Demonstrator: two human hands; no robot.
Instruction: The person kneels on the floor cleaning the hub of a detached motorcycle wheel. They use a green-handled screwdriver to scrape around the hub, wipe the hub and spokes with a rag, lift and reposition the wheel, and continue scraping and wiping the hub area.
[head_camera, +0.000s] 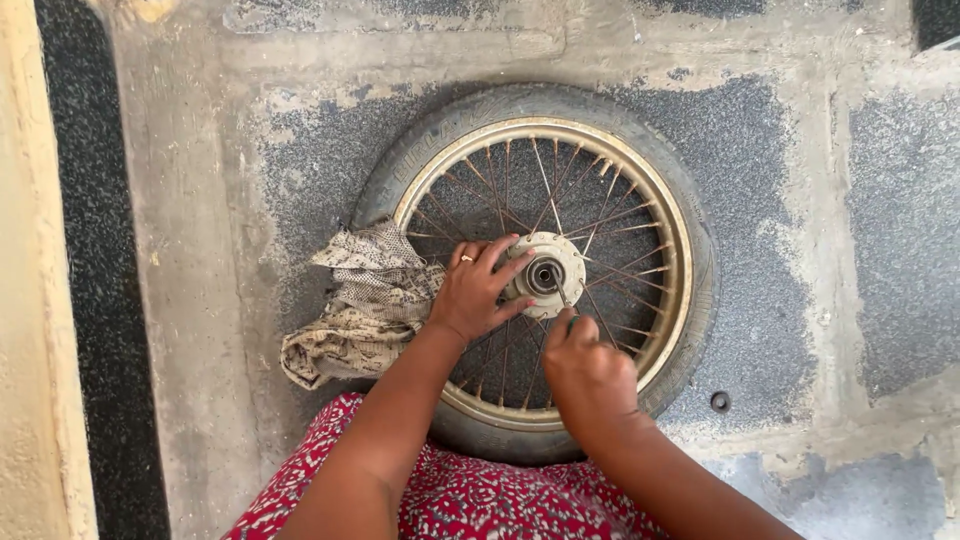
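Closest to the camera is a red patterned garment (480, 500) covering the person's lap, with 2 bare forearms reaching forward over it. The right hand (588, 372) is curled into a closed fist around a thin metal tool (564, 296), whose tip angles up into the middle of the wheel hub; the handle is hidden inside the fist, so the kind of tool cannot be told. Just beyond and to the left, the left hand (478, 290) lies spread over the spokes, fingers partly open and pressed against the left edge of the hub (545, 274), steadying it rather than gripping it. A ring shows on 1 finger.

The hub is a pale metal disc with a dark round bore at its centre. It sits in the middle of a spoked wheel (540, 272) lying flat on the floor, with a rusty tan rim (672, 250) and a worn black tyre (700, 290) around it. The near edge of the tyre touches the garment.

A crumpled patterned cloth (355, 305) lies against the left side of the tyre, partly draped over the rim. The concrete floor (820, 250) is patchy grey, and a small dark ring (719, 401) rests on it right of the wheel.
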